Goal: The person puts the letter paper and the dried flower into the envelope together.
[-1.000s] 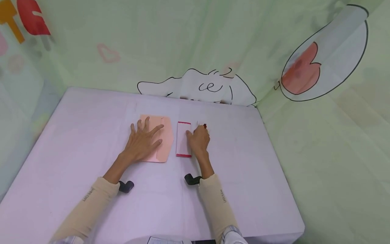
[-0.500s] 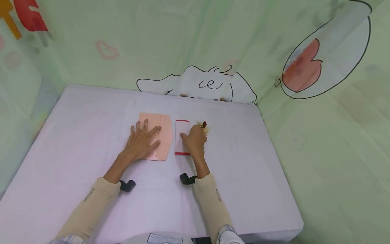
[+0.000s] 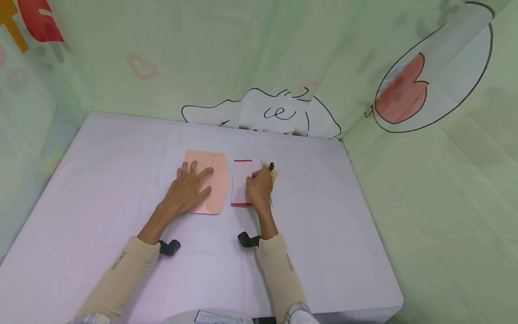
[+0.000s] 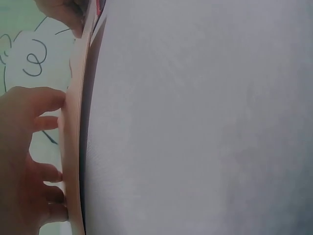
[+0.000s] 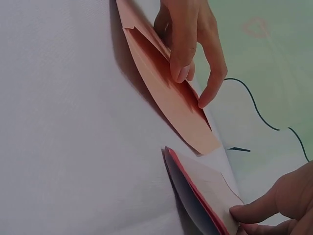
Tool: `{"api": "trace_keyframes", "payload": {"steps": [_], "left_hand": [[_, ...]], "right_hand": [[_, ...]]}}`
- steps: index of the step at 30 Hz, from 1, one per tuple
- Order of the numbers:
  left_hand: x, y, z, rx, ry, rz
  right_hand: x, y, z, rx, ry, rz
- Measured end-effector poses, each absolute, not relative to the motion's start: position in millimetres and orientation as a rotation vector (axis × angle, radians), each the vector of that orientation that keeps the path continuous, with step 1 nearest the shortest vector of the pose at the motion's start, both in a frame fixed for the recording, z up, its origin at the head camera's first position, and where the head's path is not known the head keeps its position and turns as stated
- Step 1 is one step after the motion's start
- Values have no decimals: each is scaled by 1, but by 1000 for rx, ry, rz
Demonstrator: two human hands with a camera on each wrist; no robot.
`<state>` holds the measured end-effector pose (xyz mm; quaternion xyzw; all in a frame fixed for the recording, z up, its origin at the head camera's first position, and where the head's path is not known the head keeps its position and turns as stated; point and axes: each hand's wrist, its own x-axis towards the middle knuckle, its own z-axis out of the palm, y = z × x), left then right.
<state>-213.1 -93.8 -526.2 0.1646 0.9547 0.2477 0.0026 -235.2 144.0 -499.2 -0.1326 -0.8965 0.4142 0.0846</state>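
A peach envelope (image 3: 220, 184) lies on the table, its flap side toward the right. My left hand (image 3: 184, 191) rests on it with fingers spread; in the right wrist view the envelope's mouth (image 5: 168, 78) gapes under those fingers. To the right is a whitish folded card (image 3: 240, 182) with red trim at both short ends. My right hand (image 3: 260, 185) pinches the card's right edge, thumb (image 5: 242, 214) on top and fingers beneath, partly hidden. Just beyond that hand lies a small bunch of dried flowers (image 3: 272, 168) with one dark red bloom, its stems partly covered by the hand.
The pale table (image 3: 323, 225) ends at a green printed curtain (image 3: 162, 45) at the back and right. A black strap-like piece sticks out at each wrist, the left one (image 3: 170, 247) and the right one (image 3: 247, 240) both above the tabletop.
My right hand has shifted left off the flowers, which now show more, and its fingers have drawn together on the card's right edge. My left hand stays on the envelope.
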Motion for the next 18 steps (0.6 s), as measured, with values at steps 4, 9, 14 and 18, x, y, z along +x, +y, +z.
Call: {"api": "trace_keyframes", "payload": {"steps": [4, 9, 14, 18], "left_hand": [[-213, -94, -523, 495, 2990, 802], [-214, -94, -522, 484, 2997, 804], [-215, -94, -523, 481, 2997, 807], [-215, -93, -526, 463, 2975, 835]], "right_hand": [[-237, 146, -500, -451, -2601, 1359], [-238, 148, -497, -549, -2531, 1520], [-240, 151, -494, -589, -2464, 1630], [-241, 154, -491, -590, -2370, 1808]]}}
